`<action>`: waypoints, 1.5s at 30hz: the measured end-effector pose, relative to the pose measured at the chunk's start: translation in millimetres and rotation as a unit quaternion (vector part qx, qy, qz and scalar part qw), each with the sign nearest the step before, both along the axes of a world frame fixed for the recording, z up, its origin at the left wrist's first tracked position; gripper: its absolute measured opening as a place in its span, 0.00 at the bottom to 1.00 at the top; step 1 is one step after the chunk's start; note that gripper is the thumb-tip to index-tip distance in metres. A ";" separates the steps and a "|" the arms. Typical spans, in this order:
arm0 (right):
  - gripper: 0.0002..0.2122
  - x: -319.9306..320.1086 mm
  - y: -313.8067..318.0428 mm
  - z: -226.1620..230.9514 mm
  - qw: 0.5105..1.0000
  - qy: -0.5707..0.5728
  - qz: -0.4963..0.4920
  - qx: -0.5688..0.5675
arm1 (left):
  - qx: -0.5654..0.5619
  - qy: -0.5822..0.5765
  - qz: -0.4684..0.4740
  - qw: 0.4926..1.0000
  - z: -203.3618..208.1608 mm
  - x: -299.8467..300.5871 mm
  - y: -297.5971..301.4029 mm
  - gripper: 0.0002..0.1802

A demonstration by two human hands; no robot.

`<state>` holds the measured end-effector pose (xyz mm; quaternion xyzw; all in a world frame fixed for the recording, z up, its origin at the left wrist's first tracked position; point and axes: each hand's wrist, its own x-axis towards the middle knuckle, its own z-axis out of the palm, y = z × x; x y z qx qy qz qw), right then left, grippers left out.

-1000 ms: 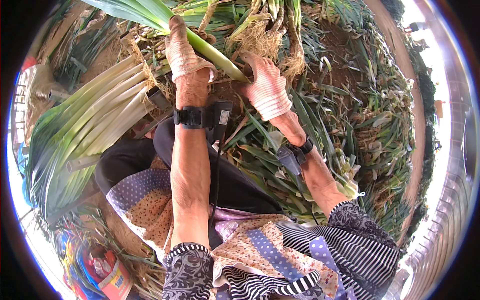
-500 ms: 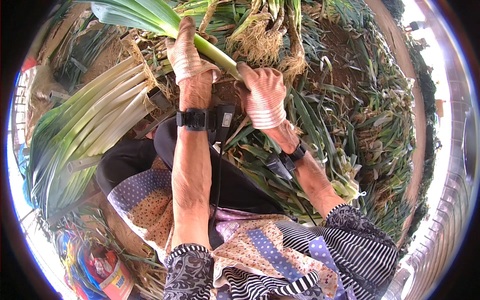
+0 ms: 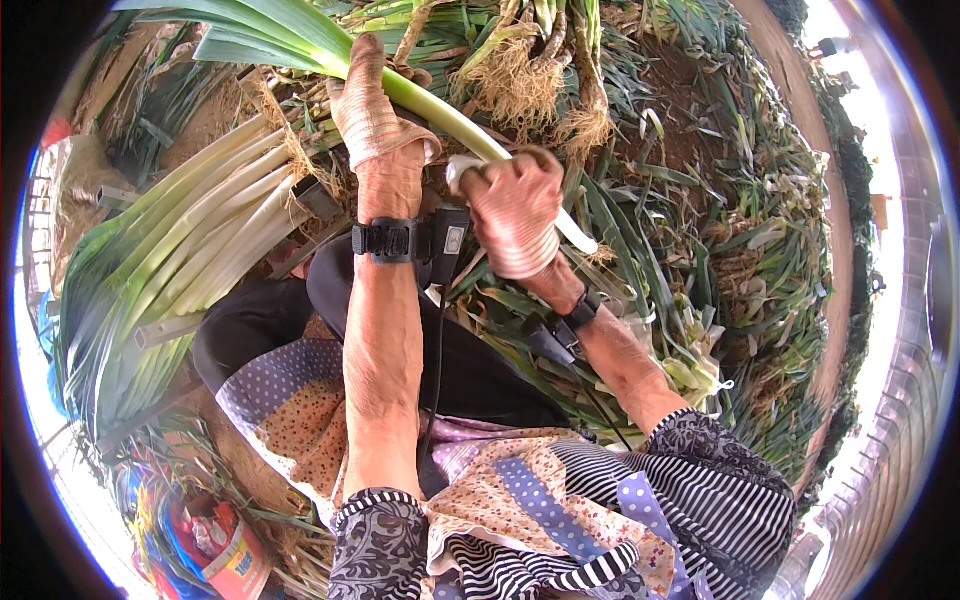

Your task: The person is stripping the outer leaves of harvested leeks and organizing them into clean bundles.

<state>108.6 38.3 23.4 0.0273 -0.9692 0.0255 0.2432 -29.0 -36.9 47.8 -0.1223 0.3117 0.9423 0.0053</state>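
A long leek [image 3: 455, 122] slants across the upper middle, its green leaves [image 3: 275, 35] fanning to the upper left and its white root end [image 3: 577, 232] pointing to the lower right. Around its upper stalk my left hand [image 3: 372, 115], in a striped, soiled glove, is closed. My right hand [image 3: 515, 210], gloved alike, is closed at the lower white part, slightly smeared by motion. Beside its thumb a whitish bit [image 3: 460, 172] pokes out; whether it is a loose leek skin, I cannot tell. The right fingertips are hidden.
A bundle of clean leeks [image 3: 200, 225] lies at left on a metal frame [image 3: 165, 330]. Uncleaned leeks with shaggy roots [image 3: 515, 85] lie at the top. Cut leaves [image 3: 740, 260] cover the ground at right. A colourful bag [image 3: 235, 560] stands lower left.
My right hand has shifted slightly down and turned, and the leek's white root end now shows past it. The leaves have moved a little to the upper left; my left hand barely moved.
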 end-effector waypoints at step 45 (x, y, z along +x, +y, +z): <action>0.12 193.2 88.9 -137.7 0.781 -0.489 -0.326 -0.213 | -0.150 -0.080 0.019 0.985 -3.6 9.1 -2.9 0.19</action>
